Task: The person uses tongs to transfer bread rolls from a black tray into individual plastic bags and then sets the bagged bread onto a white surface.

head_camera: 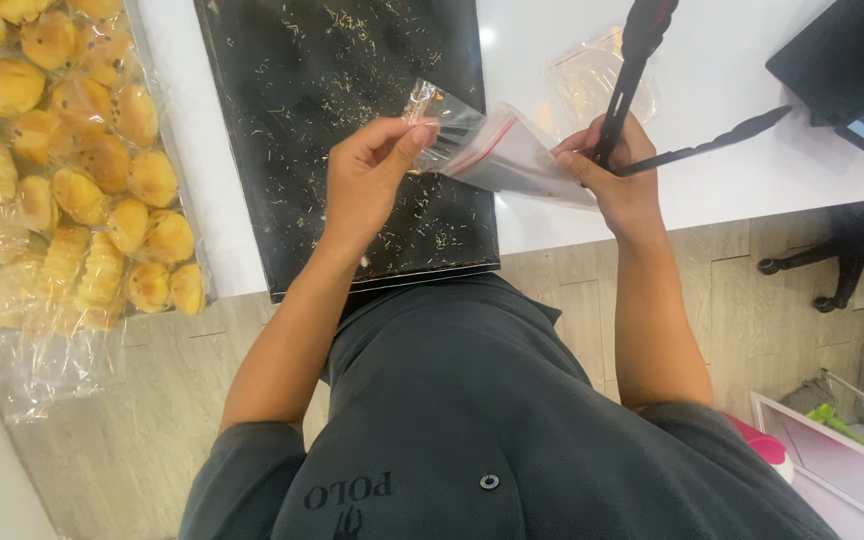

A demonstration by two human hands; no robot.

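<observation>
1. Here, the bag (497, 150), a small clear plastic one with a red strip near its mouth, is being held in the air between both hands, just above the near edge of the black tray (332, 120) and the white table (732, 150).
2. The left hand (372, 175) is pinching the bag's left end between thumb and fingertips, the fingers closed on the film.
3. The right hand (617, 185) is gripping the bag's right edge and, in the same fist, the black tongs (642, 80), whose arms are pointing up and away, spread apart.
4. Judging from this, the step is going best if the two hands are pulling the mouth apart evenly, keeping the tongs' tips clear of the thin film so it is not tearing.
5. Keeping the bag over the tray is looking wise, so anything dropping is landing there.
6. The bag's contents: I cannot tell; something pale and glinting is showing at its left end, otherwise it is looking empty.
7. The tray is holding only scattered pale crumbs or shreds.
8. At far left, clear bags of buns (72, 170) are lying packed with golden round pastries, touching one another.
9. Behind the right hand, another crumpled clear bag (582, 80) is lying on the table, seemingly empty.
10. A dark device (852, 60) is sitting at the far right corner.
</observation>
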